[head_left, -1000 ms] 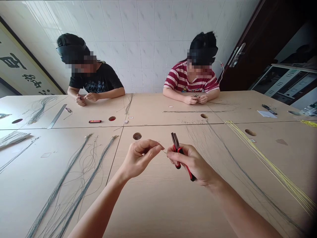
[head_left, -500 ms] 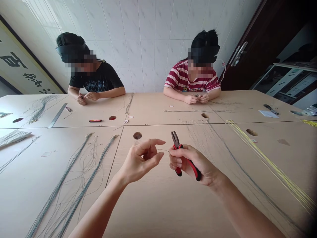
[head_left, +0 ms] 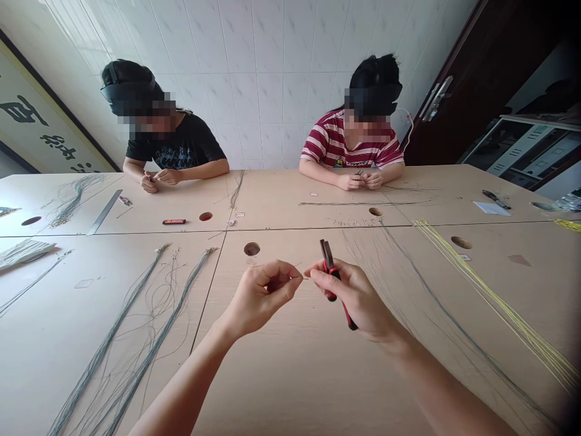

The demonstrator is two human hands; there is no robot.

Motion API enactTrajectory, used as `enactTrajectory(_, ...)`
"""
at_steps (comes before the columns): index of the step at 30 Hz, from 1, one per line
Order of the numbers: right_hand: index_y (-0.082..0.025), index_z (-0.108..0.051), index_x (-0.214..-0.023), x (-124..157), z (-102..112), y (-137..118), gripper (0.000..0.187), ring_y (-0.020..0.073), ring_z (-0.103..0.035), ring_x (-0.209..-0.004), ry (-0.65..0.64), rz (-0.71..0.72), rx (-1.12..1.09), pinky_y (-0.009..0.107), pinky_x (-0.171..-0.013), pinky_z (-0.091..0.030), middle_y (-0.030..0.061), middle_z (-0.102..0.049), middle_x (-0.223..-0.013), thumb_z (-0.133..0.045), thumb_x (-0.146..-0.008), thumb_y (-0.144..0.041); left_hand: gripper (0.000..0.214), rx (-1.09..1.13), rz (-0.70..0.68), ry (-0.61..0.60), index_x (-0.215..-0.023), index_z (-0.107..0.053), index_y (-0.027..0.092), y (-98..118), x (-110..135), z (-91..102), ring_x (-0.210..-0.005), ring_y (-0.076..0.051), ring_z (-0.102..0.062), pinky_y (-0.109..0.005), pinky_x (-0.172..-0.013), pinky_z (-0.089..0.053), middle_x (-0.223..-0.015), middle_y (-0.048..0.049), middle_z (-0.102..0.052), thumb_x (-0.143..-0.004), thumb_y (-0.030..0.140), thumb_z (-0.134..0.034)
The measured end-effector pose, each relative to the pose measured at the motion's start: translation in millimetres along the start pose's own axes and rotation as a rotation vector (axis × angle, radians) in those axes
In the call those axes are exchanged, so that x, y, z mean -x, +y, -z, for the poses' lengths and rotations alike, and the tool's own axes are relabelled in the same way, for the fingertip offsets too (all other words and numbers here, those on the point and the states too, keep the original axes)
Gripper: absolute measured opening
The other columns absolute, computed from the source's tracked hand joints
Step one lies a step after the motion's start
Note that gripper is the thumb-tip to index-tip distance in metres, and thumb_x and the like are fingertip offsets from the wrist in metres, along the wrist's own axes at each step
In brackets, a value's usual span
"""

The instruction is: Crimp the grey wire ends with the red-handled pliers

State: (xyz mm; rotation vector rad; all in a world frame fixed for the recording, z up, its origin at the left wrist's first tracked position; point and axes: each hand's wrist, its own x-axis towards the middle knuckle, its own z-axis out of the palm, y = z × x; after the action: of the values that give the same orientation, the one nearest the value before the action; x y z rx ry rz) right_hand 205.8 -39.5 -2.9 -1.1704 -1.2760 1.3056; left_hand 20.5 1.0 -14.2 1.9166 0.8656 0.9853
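My left hand (head_left: 267,297) pinches a thin cord (head_left: 305,278) between thumb and forefinger; only a short bit of it shows. Close beside it, my right hand (head_left: 358,293) is closed round red-and-black pliers (head_left: 333,275), whose jaws point up and away from me. The right thumb and forefinger reach toward the same cord end, but whether they touch it I cannot tell. Both hands are above the wooden table (head_left: 290,387). Left of them lie two bundles of grey-green cords (head_left: 181,297) with small metal ends.
Yellow cords (head_left: 494,297) and a long grey cord bundle (head_left: 436,309) lie to the right. Beyond are tiny loose metal parts (head_left: 351,223), a red marker (head_left: 174,221), a steel ruler (head_left: 105,212) and round table holes (head_left: 252,249). Two people sit opposite, their hands at small work.
My left finger and thumb have closed into a pinch. My right hand has come in beside them, its forefinger stretched forward and the pliers turned in its grip.
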Motion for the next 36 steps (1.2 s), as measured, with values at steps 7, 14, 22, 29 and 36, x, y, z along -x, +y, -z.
enactTrajectory(7,-0.021,-0.061,-0.085,6.8,-4.3,4.9,0.016,0.0117,-0.045,-0.064,0.075,0.223,0.324,0.026,-0.062,-0.038,-0.0018,-0.052,-0.07,-0.058,-0.089,-0.037,0.016,0.084,0.084,-0.005,-0.076,-0.061,0.016,4.0,-2.7,-2.6,-0.05,-0.006,-0.032,-0.02,-0.044,-0.028,-0.056,0.0044,-0.043,-0.086,0.028,-0.058)
enactTrajectory(14,-0.019,-0.055,-0.076,4.9,-4.7,10.2,0.02,0.0102,-0.041,-0.061,0.113,0.289,0.462,0.024,-0.059,-0.037,-0.0034,-0.044,-0.065,-0.054,-0.091,-0.033,0.014,0.124,0.084,-0.002,-0.077,-0.062,0.016,3.4,-2.3,-3.2,-0.05,-0.006,-0.032,-0.019,-0.044,-0.027,-0.056,0.0052,-0.041,-0.087,0.025,-0.059)
enactTrajectory(22,-0.019,-0.051,-0.074,6.2,-2.9,6.8,0.021,0.0098,-0.039,-0.061,0.111,0.32,0.471,0.024,-0.059,-0.035,-0.0041,-0.042,-0.064,-0.054,-0.091,-0.031,0.011,0.18,0.099,0.009,-0.077,-0.064,0.015,5.7,-3.1,-4.7,-0.049,-0.005,-0.032,-0.019,-0.043,-0.026,-0.056,0.005,-0.043,-0.084,0.022,-0.059)
enactTrajectory(29,-0.019,-0.051,-0.074,6.5,-3.0,5.7,0.02,0.0098,-0.039,-0.061,0.105,0.337,0.487,0.024,-0.059,-0.035,-0.0043,-0.042,-0.064,-0.054,-0.091,-0.029,0.01,0.185,0.103,0.013,-0.077,-0.063,0.015,4.9,-3.2,-4.9,-0.05,-0.005,-0.033,-0.018,-0.044,-0.027,-0.057,0.0046,-0.045,-0.084,0.022,-0.06)
enactTrajectory(36,-0.02,-0.048,-0.072,6.6,-2.9,3.3,0.022,0.0103,-0.039,-0.062,0.096,0.355,0.513,0.024,-0.061,-0.036,-0.0039,-0.044,-0.064,-0.053,-0.091,-0.028,0.01,0.199,0.091,0.0,-0.074,-0.061,0.016,6.3,-3.3,-4.1,-0.049,-0.005,-0.033,-0.018,-0.043,-0.027,-0.057,0.005,-0.046,-0.083,0.019,-0.06)
